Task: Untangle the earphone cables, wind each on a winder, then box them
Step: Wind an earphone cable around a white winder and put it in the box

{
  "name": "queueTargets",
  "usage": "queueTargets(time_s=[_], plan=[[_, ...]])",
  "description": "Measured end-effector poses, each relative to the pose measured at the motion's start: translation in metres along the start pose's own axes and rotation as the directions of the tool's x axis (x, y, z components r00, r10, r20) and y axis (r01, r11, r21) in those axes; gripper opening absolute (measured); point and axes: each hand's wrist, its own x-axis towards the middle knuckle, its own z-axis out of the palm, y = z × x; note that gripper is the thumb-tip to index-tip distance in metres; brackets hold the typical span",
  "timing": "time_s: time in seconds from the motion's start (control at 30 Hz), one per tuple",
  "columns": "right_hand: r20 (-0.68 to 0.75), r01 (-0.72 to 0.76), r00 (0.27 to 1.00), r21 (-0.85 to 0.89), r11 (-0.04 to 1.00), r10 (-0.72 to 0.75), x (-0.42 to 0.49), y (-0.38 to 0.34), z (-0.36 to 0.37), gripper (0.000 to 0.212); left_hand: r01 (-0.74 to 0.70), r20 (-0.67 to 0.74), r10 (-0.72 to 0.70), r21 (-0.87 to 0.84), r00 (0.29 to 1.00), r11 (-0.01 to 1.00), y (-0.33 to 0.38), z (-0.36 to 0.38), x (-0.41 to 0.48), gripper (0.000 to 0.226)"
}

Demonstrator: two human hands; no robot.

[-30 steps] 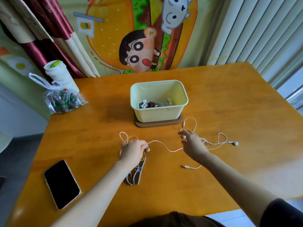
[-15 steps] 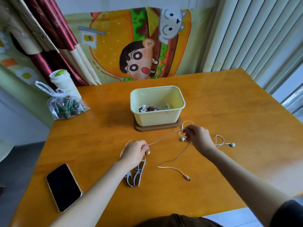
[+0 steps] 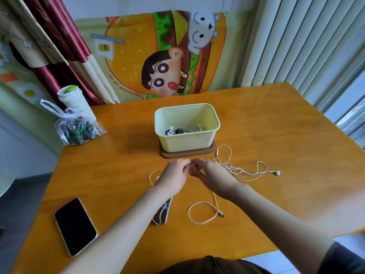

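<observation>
The left hand (image 3: 173, 179) and right hand (image 3: 212, 175) meet near the box (image 3: 187, 143), both pinching the cable (image 3: 242, 173) between them, apparently at a tangle, to tease it loose.

Both bare forearms reach forward and converge, left hand (image 3: 173, 177) knuckles up with fingers curled, right hand (image 3: 212, 175) just right of the grip, fingers curled inward, fingertips of both meeting, pinching the earphone cable (image 3: 238, 172), wrists apart behind the grip
</observation>
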Motion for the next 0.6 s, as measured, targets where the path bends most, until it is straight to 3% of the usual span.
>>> queueTargets(time_s=[0.03,0.2,0.3,0.4,0.47,0.5,0.53,0.6], plan=[[-0.013,0.0,1.0,0.032,0.999,0.001,0.001,-0.001,-0.002,0.011,-0.006,-0.008,0.005,-0.01,1.0,1.0,0.002,0.0,0.0,0.022],[-0.087,-0.164,0.979,0.206,0.965,0.185,0.007,0.013,-0.015,0.025,0.097,0.05,-0.093,-0.079,0.994,0.992,-0.012,-0.004,-0.006,0.02],[-0.201,-0.324,0.876,0.428,0.844,0.438,0.007,0.033,-0.032,0.027,0.17,0.082,-0.167,-0.033,0.983,0.985,-0.025,-0.006,-0.01,0.025],[-0.275,-0.432,0.761,0.462,0.775,0.588,0.004,0.062,-0.047,0.031,0.252,0.11,-0.253,0.028,0.961,0.967,-0.043,-0.008,-0.016,0.028],[-0.263,-0.529,0.721,0.388,0.754,0.641,0.0,0.081,-0.051,0.029,0.283,0.124,-0.291,0.083,0.949,0.956,-0.054,-0.009,-0.02,0.03],[-0.231,-0.596,0.727,0.256,0.761,0.647,-0.001,0.088,-0.051,0.027,0.283,0.125,-0.294,0.103,0.947,0.954,-0.056,-0.01,-0.022,0.03],[-0.19,-0.635,0.745,0.089,0.767,0.639,-0.004,0.088,-0.049,0.026,0.278,0.126,-0.29,0.105,0.949,0.955,-0.058,-0.01,-0.021,0.031],[-0.108,-0.563,0.826,-0.177,0.807,0.552,-0.007,0.079,-0.039,0.045,0.241,0.127,-0.25,0.079,0.96,0.967,-0.055,-0.008,-0.018,0.032]])
